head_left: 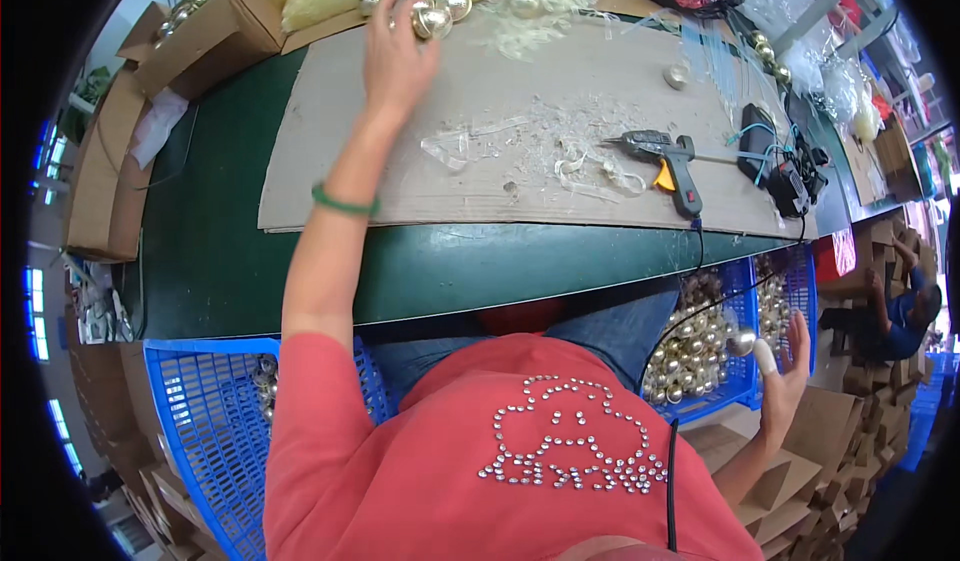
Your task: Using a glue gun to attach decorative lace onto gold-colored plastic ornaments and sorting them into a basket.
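My left hand [398,61] reaches to the far edge of the cardboard sheet, its fingers curled round a shiny gold ball [432,22]. More gold balls [458,3] lie against it and behind it. Low on the right, my right hand [786,386] is open with thumb and fingers apart, a white wrap on the thumb. Just left of that thumb, a silvery-gold ball [741,342] shows over the edge of a blue basket [741,386]; whether it touches the thumb I cannot tell. Many similar balls [690,351] fill that basket.
A glue gun [672,166] lies on the cardboard sheet [350,161], its cord hanging over the table edge. Clear glue scraps [600,166] are scattered beside it. Cardboard boxes [215,41] stand at far left. Another blue basket [215,411] sits by my left side. A person [900,316] sits farther right.
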The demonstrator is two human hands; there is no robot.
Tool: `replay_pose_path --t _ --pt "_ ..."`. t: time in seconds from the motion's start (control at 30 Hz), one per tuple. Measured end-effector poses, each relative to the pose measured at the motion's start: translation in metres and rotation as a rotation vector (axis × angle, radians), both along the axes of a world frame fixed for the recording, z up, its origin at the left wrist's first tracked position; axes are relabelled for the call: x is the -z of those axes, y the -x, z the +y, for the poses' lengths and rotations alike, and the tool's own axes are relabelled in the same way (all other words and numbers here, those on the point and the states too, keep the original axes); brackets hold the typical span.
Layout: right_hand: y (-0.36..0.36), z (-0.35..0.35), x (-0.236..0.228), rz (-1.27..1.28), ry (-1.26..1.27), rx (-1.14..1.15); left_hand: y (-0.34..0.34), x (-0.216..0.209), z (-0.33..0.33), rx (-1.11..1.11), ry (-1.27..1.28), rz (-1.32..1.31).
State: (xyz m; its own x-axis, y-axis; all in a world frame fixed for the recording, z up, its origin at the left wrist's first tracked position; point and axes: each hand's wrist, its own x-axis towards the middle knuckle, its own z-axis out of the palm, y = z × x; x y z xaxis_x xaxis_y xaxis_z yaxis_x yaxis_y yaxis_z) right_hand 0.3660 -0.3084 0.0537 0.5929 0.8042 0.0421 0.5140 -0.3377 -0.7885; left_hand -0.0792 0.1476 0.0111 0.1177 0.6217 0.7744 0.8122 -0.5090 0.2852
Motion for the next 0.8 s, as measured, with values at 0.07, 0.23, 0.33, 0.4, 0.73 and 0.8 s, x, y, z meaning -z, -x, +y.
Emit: replay_pose_path --t 0.07,0.23,0.33,0.4,0.73,0.8 --pt "0.003 0.003 0.009 -0.035 -0.124 0.094 0.040 0.021 0.061 -0.114 0.177 0.039" --pt "0.061 0.066 0.016 -0.204 -0.152 -0.238 0.064 0.025 0.083 -0.053 0.384 -0.002" --pt "0.080 0.100 0.011 -0.155 -0.208 -0.324 0.026 0.003 0.033 0.273 0.537 -0.647" --pt "0.090 0.127 0.007 0.002 -0.296 -0.452 0.007 -0.024 -0.015 0.717 0.775 -0.828" --pt "0.171 0.237 0.004 0.660 -0.364 -0.995 -0.052 -0.008 -0.119 1.183 1.223 -0.879" --pt "0.169 0.234 0.009 0.677 -0.301 -0.956 -0.056 -0.003 -0.123 0.985 1.149 -0.850"
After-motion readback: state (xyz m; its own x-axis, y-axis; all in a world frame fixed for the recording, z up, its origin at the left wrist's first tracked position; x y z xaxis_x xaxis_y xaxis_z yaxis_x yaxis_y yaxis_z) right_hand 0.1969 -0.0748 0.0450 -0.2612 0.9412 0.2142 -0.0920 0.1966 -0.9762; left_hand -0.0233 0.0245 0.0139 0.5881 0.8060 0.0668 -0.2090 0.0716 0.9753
